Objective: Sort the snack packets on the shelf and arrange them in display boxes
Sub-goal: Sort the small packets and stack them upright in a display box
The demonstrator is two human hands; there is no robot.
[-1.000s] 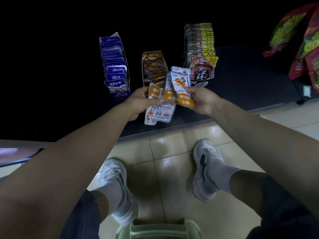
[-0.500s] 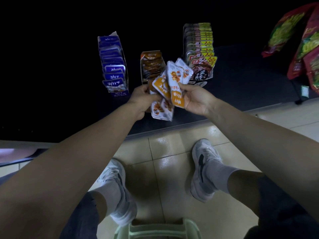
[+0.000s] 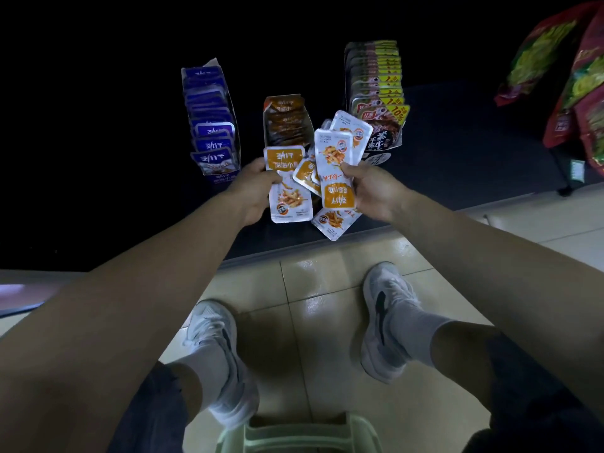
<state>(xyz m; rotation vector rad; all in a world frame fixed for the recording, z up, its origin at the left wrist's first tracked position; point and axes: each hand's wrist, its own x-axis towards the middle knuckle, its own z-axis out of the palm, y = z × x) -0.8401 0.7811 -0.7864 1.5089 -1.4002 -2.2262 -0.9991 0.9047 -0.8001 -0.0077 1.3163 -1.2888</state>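
**Orange-and-white packets held in both hands at the shelf front**

One orange-and-white packet is pinched at its left edge by the left hand, fingers curled beneath and thumb on top. An orange band with white characters is seen at its far end, and a picture of pale fried strips on white at its near end. A fan of matching packets is gripped by the right hand, the thumb pressed across the topmost one. They are splayed at differing angles, some with the orange band near and some with it far. Their number cannot be told, since they overlap.

Both handfuls are held above the front part of the dark shelf, just before the middle display box, in which brown-and-orange packets are stood in a row. A box of blue packets is set to its left, and a longer box of yellow-tagged packets to its right. Red and green bags are hung further right. Below the shelf edge, pale trainers are planted on a tiled floor, with a pale green plastic object at the bottom edge.
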